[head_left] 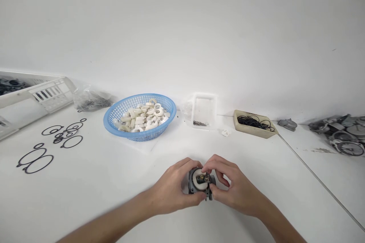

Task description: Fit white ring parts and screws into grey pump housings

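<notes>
- Across the counter [85, 182]: loose stock spread around the work; one metal body [192, 188] in hand, at near centre.
- Blue basket [107, 125]: many white pieces [145, 117] inside, curved like the one on the body; plenty in reserve.
- Metal parts [346, 136], far right: piled at the wall; their degree of completion cannot be read.
- Left hand [172, 190]: fingers clamped on the metal body, thumb at the near side, holding it steady.
- Right hand [235, 184]: index and thumb tips at the open face, a gap between them; whether they pinch anything small, cannot tell.
- Metal body: open face up, no cover visible. Judged part-assembled.
- White C-shaped piece [195, 180]: sits on that face, so placing looks done; whether fastened, unclear. Securing is probably the step in hand.
- Black rings [57, 140], left: lying loose, apart from the body; none seen on it.
- Brass fittings [202, 177]: visible within the C.
- Thin metal pieces [199, 123]: in the white tray [203, 107], unused.
</notes>
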A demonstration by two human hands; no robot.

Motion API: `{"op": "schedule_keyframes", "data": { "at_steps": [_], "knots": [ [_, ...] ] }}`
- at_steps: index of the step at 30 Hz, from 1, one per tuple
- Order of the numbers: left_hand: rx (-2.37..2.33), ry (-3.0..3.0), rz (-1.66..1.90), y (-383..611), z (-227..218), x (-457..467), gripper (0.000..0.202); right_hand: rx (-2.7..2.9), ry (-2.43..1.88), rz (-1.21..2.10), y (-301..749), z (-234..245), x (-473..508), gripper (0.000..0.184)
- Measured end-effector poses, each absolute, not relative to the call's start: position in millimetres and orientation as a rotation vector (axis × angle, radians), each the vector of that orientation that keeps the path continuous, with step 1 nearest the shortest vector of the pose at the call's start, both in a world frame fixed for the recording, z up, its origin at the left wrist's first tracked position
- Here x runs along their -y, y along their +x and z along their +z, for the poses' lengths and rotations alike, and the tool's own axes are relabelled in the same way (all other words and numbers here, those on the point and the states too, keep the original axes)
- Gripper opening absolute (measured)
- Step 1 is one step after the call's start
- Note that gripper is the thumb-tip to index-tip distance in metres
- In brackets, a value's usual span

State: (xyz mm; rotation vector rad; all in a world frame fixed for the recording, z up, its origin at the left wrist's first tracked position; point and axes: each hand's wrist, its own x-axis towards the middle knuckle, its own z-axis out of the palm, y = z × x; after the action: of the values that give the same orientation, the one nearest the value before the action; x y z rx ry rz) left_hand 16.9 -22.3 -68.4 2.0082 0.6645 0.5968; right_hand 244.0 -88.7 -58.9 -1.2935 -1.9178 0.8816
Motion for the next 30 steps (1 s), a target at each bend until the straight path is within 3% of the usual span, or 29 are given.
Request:
{"op": "schedule_keyframes", "data": {
  "at_steps": [30],
  "knots": [
    [-0.662,2.025,0.583,16.4,-69.4,21.8,0.041,1.894,-1.291,0.895,245.1,-61.7,88.4,0.049]
  ]
}}
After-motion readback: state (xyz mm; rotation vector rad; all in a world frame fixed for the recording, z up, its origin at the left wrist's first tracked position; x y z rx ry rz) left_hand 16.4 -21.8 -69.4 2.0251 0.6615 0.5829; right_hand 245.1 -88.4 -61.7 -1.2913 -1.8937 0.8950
